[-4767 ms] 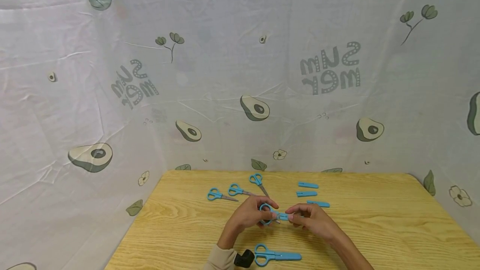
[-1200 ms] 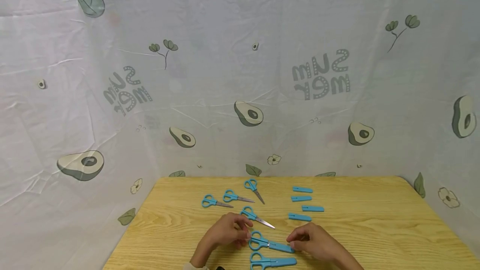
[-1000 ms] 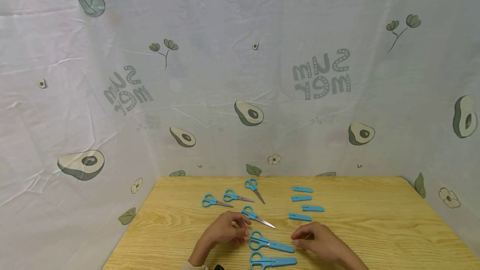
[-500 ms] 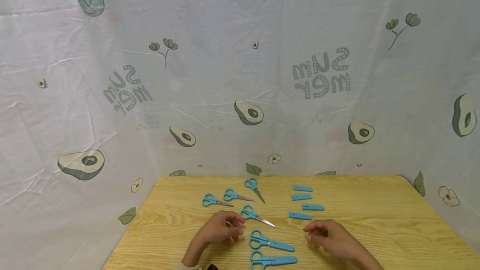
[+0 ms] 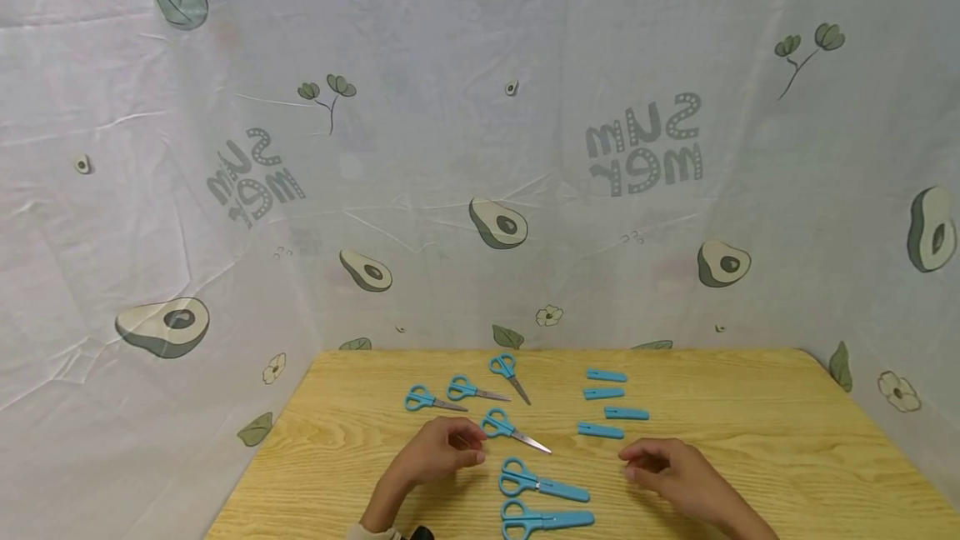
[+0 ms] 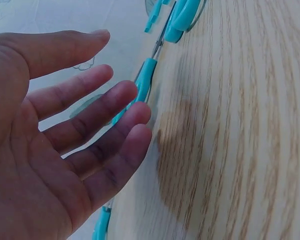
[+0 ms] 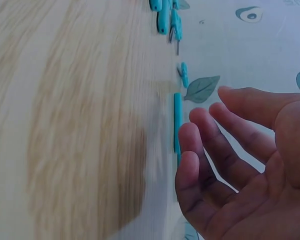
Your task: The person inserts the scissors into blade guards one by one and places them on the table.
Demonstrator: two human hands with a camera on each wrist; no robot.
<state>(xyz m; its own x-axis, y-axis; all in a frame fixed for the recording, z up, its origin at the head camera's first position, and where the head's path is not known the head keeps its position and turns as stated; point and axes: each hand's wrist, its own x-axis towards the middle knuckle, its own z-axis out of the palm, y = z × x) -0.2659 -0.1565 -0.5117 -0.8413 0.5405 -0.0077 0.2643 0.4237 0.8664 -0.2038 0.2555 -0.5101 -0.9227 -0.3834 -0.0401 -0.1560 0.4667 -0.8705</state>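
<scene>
My left hand (image 5: 438,452) hovers over the table with relaxed, slightly bent fingers and holds nothing. Its fingertips are close to the handles of a bare pair of blue scissors (image 5: 498,424). On the right, my right hand (image 5: 675,473) is also relaxed and holds nothing, below a group of several blue blade covers (image 5: 600,430). Between the hands lie two pairs of scissors with covers over their blades: the upper scissors (image 5: 562,490) and, nearer the front edge, the lower scissors (image 5: 566,518). In each wrist view the palm and loosely spread fingers show.
Farther back on the wooden table (image 5: 750,415) lie three more bare scissors: left scissors (image 5: 422,397), middle scissors (image 5: 463,387) and back scissors (image 5: 503,366). A white printed curtain (image 5: 420,148) stands behind and beside the table.
Earlier both hands held scissors and a cover together. Those covered scissors now lie beside the first covered pair. Both hands have let go and drawn apart, left hand leftward, right hand rightward.
</scene>
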